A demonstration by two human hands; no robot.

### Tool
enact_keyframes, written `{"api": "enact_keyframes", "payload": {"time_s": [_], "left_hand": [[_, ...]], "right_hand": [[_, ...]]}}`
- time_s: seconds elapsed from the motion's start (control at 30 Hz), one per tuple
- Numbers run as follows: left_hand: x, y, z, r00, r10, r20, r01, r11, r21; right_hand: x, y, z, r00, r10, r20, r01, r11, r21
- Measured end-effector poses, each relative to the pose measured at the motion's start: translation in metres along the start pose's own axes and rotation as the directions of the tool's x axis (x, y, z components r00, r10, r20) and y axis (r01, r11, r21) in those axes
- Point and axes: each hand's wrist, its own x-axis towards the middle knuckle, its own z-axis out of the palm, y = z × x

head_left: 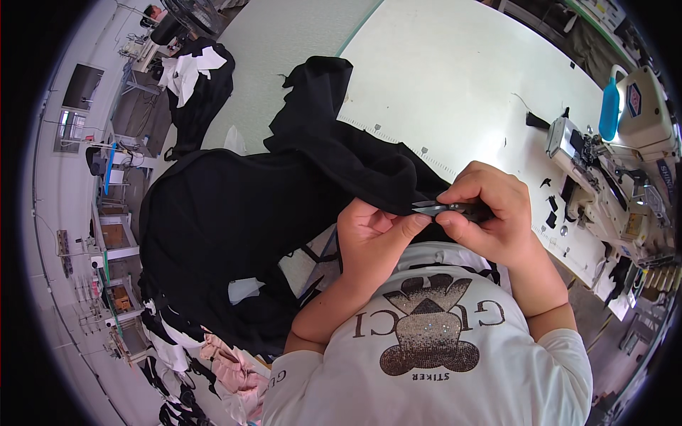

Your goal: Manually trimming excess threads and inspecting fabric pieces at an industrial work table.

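A pair of thread snips (449, 209) is held in my right hand (497, 209), its thumb and fingers closed round the handles. The pointed blades reach left to the edge of a black cloth (362, 160). My left hand (376, 234) pinches that edge, thumb close beside the blade tips. From my hands the cloth runs up over the table's ruled edge and spreads left in a large dark heap (213, 213). Whether a thread lies between the blades is too small to tell.
A sewing machine (593, 163) stands on the white table (455, 78) at the right, small black scraps (552, 206) near it. White and black cloth (188, 74) hangs at the far left, below a fan (193, 15). Pink cloth (231, 373) lies at the lower left.
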Motion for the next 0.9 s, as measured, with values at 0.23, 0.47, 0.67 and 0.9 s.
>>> {"api": "enact_keyframes", "payload": {"time_s": [0.23, 0.47, 0.67, 0.9], "left_hand": [[0.000, 0.001, 0.001, 0.999, 0.025, 0.022, -0.025, 0.999, 0.029], [0.000, 0.001, 0.003, 1.000, 0.008, 0.020, -0.007, 0.999, -0.032], [0.002, -0.004, 0.004, 0.997, 0.081, 0.010, -0.082, 0.996, 0.039], [0.003, -0.004, 0.009, 0.990, 0.132, -0.042, -0.128, 0.987, 0.101]], "right_hand": [[-0.001, -0.001, -0.001, 1.000, 0.008, -0.008, -0.008, 1.000, 0.012], [-0.004, 0.001, -0.002, 1.000, 0.016, -0.015, -0.016, 1.000, -0.011], [-0.002, 0.002, -0.002, 1.000, -0.003, -0.021, 0.002, 1.000, -0.018], [0.000, 0.002, 0.000, 1.000, -0.009, -0.028, 0.009, 1.000, -0.008]]}}
